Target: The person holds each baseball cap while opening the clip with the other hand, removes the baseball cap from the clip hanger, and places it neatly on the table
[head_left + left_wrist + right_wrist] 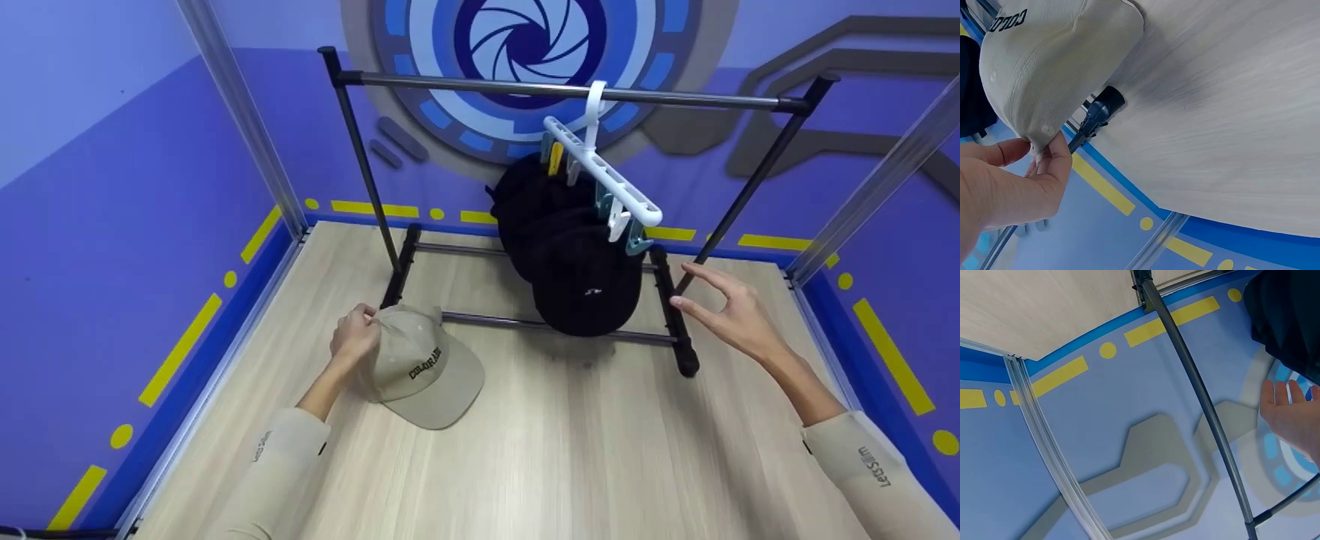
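- The beige cap (pixel 405 349) is over the table (pixel 555 457) at about 7 o'clock in the head view; whether it touches the wood I cannot tell.
- Its bill (pixel 448 397) points between 4 and 5 o'clock, and its long axis runs back from there toward 10 or 11 — dark lettering (pixel 425 363) crosses the crown's front, set aslant.
- In the left wrist view the lettering sits toward the cap's 10 o'clock side, and the edge in the fingers toward 7.
- The left hand (pixel 355 331), at the cap's 10 o'clock side, pinches that edge between thumb and fingers.
- The right hand (pixel 724 309), at 3 o'clock, holds nothing: its thumb and fingers are spread well apart, near the rack's right post (pixel 746 193).
- Toward 2 o'clock from the beige cap, overlapping black caps (pixel 570 262) hang below a white hanger (pixel 611 180) with coloured clips (pixel 555 160).
- That hanger hooks over the rack's top bar (pixel 480 85) — its length slants from about 10 or 11 o'clock to 4 or 5.
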`<state>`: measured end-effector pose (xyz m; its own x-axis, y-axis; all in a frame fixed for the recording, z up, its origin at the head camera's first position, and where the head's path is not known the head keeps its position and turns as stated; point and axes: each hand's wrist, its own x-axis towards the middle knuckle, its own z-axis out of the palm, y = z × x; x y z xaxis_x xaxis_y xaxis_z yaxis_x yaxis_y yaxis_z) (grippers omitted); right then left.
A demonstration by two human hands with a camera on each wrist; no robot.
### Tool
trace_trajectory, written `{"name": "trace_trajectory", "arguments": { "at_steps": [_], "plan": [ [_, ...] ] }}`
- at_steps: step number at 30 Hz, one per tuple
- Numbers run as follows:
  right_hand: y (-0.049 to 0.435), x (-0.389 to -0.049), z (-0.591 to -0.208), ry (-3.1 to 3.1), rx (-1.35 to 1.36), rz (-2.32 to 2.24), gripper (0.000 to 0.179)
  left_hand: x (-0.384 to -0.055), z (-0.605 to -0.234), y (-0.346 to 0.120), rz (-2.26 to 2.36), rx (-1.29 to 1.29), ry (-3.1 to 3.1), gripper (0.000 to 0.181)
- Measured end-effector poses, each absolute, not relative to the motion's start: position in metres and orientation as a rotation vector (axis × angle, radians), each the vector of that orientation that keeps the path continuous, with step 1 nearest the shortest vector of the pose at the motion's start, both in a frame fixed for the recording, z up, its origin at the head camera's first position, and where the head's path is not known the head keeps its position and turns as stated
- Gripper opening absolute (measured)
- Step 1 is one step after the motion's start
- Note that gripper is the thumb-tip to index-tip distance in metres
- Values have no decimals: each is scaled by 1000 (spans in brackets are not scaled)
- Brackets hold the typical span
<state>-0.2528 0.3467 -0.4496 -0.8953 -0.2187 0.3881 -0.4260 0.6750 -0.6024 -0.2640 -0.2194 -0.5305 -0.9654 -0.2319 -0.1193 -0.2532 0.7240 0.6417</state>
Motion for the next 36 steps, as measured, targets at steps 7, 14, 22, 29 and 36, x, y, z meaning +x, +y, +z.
{"name": "trace_trajectory", "arguments": {
  "at_steps": [7, 14, 22, 29, 36],
  "plan": [
    [350, -250, -449, -2630, 503, 1032, 58, -267, -527, -214, 705, -188, 3198, 24],
    [352, -247, -451, -2686, 491, 1055, 66, -270, -517, -195, 280, -21, 3517, 16],
    [352, -246, -453, -2741, 490, 1089, 76, -278, -503, -173, -17, 119, 3709, 17],
    [354, -240, -454, -2760, 499, 1035, 80, -277, -481, -138, 39, 402, 3726, 23],
    [341, -248, -445, -2722, 567, 1001, 78, -264, -445, -99, 263, 765, 3541, 37]
  ]
}}
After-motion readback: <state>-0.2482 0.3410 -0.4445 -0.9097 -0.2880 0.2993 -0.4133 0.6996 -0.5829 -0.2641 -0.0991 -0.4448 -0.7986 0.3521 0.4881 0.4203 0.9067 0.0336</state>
